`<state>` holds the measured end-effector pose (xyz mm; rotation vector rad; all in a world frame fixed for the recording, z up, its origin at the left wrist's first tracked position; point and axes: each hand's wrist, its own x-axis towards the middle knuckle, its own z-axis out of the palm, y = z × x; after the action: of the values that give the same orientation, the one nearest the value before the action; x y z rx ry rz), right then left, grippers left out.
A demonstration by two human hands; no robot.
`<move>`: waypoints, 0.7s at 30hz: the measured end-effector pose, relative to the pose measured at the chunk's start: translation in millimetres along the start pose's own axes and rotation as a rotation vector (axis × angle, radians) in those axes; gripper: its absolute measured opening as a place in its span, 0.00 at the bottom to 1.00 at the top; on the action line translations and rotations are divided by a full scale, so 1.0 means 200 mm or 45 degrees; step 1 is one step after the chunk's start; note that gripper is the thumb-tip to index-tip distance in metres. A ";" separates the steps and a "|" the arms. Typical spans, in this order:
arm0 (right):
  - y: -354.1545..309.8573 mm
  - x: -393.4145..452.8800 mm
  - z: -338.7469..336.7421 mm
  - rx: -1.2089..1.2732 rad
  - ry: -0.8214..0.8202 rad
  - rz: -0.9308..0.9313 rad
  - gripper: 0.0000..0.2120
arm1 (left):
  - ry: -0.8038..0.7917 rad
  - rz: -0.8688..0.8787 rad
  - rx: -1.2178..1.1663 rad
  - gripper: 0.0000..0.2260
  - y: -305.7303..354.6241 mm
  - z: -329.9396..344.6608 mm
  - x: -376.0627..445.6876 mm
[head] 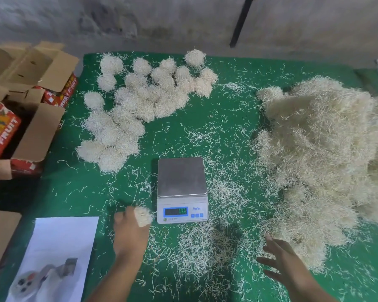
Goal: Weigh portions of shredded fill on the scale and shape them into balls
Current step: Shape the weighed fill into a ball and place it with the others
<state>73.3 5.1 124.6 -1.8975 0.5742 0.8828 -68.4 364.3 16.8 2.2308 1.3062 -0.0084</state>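
Green table (227, 68) strewn with shreds: left hand (130, 234) pinching a small tuft (142, 215) at scale's (182, 190) 8 o'clock, right hand (279, 260) spread loose by pile (323, 153) at 3 — stray strands on the pan would likely skew the reading.

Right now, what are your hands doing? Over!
Left hand pinching small fill tuft. Right hand open by loose pile. Scale pan bare. Nothing blocking.

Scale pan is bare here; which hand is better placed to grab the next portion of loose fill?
Probably the right hand: it is open with fingers spread beside the big loose pile. The left hand grips a small clump on the far side of the scale.
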 end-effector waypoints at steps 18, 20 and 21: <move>0.05 0.02 -0.10 0.017 0.055 0.014 0.17 | -0.036 0.481 -0.025 0.33 0.74 0.06 0.34; 0.09 0.03 -0.15 0.057 0.078 0.049 0.18 | -0.085 0.514 0.051 0.33 0.76 0.11 0.38; 0.11 0.03 -0.17 0.073 0.091 0.060 0.19 | -0.101 0.514 0.069 0.34 0.77 0.12 0.38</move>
<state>73.1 -34.5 118.4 -1.8765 0.6829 0.8228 102.2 357.4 45.4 2.4750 0.8051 0.0174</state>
